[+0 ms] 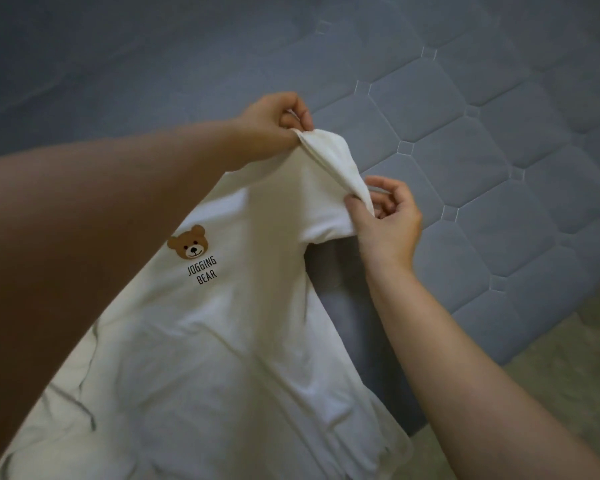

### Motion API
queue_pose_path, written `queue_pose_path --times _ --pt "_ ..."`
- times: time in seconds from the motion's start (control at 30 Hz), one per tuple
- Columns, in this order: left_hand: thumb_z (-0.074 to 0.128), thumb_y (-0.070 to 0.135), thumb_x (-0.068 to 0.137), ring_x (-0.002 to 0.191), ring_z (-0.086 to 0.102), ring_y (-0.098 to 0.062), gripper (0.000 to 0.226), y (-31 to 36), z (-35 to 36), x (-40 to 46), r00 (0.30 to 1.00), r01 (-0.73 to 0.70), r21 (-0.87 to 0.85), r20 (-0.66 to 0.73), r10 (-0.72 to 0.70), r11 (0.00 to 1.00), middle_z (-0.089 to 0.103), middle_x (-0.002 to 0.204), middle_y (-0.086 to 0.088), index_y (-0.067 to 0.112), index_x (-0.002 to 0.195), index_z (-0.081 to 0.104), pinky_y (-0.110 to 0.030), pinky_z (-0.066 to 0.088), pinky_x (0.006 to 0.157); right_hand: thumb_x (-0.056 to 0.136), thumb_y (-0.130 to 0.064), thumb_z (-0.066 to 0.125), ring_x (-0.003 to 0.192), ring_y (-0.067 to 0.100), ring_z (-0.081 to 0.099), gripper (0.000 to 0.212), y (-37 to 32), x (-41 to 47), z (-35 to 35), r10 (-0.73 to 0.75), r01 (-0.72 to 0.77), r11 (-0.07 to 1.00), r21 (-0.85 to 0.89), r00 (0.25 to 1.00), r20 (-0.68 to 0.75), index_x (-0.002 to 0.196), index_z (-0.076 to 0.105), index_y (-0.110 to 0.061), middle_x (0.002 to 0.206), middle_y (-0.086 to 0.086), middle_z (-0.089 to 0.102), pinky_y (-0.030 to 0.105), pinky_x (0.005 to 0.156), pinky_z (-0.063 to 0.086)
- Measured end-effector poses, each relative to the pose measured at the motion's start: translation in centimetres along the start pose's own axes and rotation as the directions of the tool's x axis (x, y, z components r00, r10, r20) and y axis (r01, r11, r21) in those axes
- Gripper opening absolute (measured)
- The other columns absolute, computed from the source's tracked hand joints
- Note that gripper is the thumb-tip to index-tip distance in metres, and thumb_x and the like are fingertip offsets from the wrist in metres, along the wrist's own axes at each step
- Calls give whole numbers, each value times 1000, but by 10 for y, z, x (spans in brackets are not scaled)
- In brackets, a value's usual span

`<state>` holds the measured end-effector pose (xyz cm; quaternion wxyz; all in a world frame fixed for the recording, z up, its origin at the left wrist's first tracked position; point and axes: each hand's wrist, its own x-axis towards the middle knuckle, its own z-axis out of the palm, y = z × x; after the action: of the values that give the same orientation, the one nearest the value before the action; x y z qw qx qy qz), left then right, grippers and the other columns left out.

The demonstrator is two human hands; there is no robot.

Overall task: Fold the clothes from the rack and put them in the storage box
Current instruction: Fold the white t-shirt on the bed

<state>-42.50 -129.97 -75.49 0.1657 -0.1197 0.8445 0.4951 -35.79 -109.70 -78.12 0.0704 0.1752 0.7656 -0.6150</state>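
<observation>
A white T-shirt with a brown bear face and the words JOGGING BEAR lies spread over a grey-blue quilted mattress. My left hand pinches the upper corner of the shirt's sleeve and lifts it off the mattress. My right hand pinches the lower edge of the same sleeve hem between thumb and fingers. The sleeve is stretched between both hands. The rack and the storage box are out of view.
The mattress fills the top and right of the view. Its edge runs diagonally at the lower right, where a pale beige floor shows. My forearms cross the left and lower right of the view.
</observation>
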Motion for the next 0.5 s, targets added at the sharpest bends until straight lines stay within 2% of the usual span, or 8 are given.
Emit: queue_pose_path --times 0.03,0.1,0.17,0.2,0.3,0.4,0.43,0.5 --pt "43 0 84 56 51 4 31 1 4 0 1000 7 21 -15 -7 1000 60 63 14 22 93 63 -10 43 56 80 -24 78 82 9 63 37 2 4 2 48 -48 992 -118 999 0 112 60 -20 94 -3 68 30 81 53" --pt "38 -3 82 59 52 0 39 1 12 2 1000 10 64 -26 -8 998 61 73 9 18 101 64 -11 42 55 76 -50 76 98 16 61 57 7 7 7 305 -289 916 -277 952 14 119 51 -22 111 -3 61 34 86 51" --pt "41 -2 83 62 52 -4 39 2 14 4 1000 6 119 -10 -5 993 62 80 2 18 105 65 -9 41 51 70 -61 75 96 17 62 66 7 -1 10 557 -521 808 -274 828 69 116 53 -20 111 -2 62 33 75 49" --pt "45 1 83 65 53 -6 35 3 14 5 1000 4 150 10 -5 989 63 82 2 20 106 65 -9 41 51 69 -61 76 90 16 64 63 8 -6 11 614 -571 776 -268 781 113 113 58 -20 106 -2 66 31 70 47" --pt "66 20 83 87 57 -13 31 4 13 7 997 -38 385 72 11 922 63 100 4 23 114 62 -20 44 67 76 -55 76 79 10 67 45 8 -23 15 696 -657 718 -232 672 251 102 66 -20 94 -4 73 25 62 45" --pt "80 34 77 98 55 -21 56 5 14 8 995 -86 575 89 43 814 61 112 -1 17 125 55 -31 44 77 79 -53 75 82 11 67 50 8 -28 22 746 -754 643 -132 578 331 112 66 -16 98 -2 74 25 61 46" --pt "81 35 76 101 56 -26 58 7 15 9 995 -91 633 96 38 768 61 113 -7 11 122 56 -34 47 78 81 -54 73 87 12 67 52 7 -28 26 753 -787 610 -94 538 379 116 65 -16 103 -1 73 26 64 46" --pt "79 32 78 102 57 -34 44 8 12 10 994 -106 727 106 42 678 61 108 -16 3 106 62 -38 46 79 87 -56 66 95 16 67 52 7 -26 32 729 -836 548 31 496 471 122 64 -18 114 1 73 28 69 49"
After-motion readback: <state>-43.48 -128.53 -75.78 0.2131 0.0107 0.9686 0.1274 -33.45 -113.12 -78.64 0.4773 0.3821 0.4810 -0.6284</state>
